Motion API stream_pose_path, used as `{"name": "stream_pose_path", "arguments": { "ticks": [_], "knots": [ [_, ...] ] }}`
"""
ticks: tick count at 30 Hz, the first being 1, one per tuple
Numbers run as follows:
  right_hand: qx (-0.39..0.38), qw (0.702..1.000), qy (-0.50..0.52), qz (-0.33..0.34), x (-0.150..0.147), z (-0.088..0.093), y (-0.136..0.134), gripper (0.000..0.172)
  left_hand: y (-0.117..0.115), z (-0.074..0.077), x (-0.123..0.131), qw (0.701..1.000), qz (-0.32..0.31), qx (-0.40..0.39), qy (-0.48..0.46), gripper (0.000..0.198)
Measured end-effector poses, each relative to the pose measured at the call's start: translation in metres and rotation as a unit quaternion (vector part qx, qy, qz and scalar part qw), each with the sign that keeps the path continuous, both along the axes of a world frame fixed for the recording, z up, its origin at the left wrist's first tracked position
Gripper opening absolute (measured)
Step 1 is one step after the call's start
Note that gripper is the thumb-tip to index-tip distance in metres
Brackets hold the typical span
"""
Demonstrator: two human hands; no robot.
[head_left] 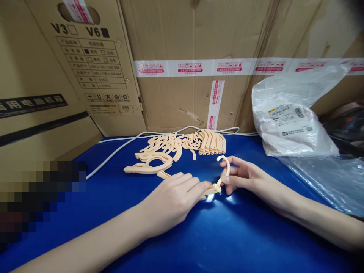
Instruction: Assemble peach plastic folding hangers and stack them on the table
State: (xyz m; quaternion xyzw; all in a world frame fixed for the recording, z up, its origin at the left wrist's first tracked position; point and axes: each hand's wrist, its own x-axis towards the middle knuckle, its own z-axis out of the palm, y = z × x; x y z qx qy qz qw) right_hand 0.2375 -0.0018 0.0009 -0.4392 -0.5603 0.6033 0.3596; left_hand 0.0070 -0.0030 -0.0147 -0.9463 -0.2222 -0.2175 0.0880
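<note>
1. Hanger [214, 188]: peach plastic, low over the blue surface [227, 235], near the middle, between the two hands.
2. Long axis runs left to right, slightly slanted. One end shows behind the left hand; the hook [226, 166] is at the right end.
3. The hook rises from the neck and arcs away from the person toward the boxes [193, 94]. Its tip curls back to the left, so the opening faces left.
4. Left hand [173, 201]: palm down over the hanger's body, hiding most of it. Fingertips are closed on the piece just left of the neck.
5. Right hand [244, 178]: fingers curled and pinched on the base of the hook, with the hook standing just in front of them. The two hands nearly meet at the neck.
6. Pile [176, 146] of like hangers lies just behind the hands, loose on the left, stacked tight on the right. It is close to the left hand but not touching it.
7. White cable [113, 153] runs behind the pile along the foot of the boxes, then slants out to the left.
8. Boxes wall off the far edge and the left side.
9. Bag [290, 121], clear plastic with a label, sits at far right with its film spilling forward along the right edge.
10. Open blue surface lies nearer the person, below and between the forearms.
</note>
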Motion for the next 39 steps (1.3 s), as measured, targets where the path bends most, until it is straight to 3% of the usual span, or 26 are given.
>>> {"name": "stream_pose_path", "arguments": {
  "ticks": [9,18,26,39],
  "knots": [
    [0.050,0.998,0.000,0.024,0.0036,-0.0044,-0.0001,0.060,-0.0011,0.0017,0.0000,1.000,0.007,0.010,0.013,0.027],
    [0.062,0.997,-0.034,0.003,-0.0001,-0.0016,-0.0016,0.067,-0.0013,0.0024,0.0005,0.999,0.008,0.024,0.036,0.025],
    [0.113,0.991,-0.067,0.016,0.0030,-0.0055,-0.0029,0.056,-0.0046,0.0061,0.0019,0.998,0.013,0.017,0.058,0.027],
    [0.105,0.991,-0.067,0.051,0.0038,-0.0075,-0.0027,0.050,-0.0061,0.0072,0.0033,0.997,0.007,-0.048,0.064,0.028]
  ]
}}
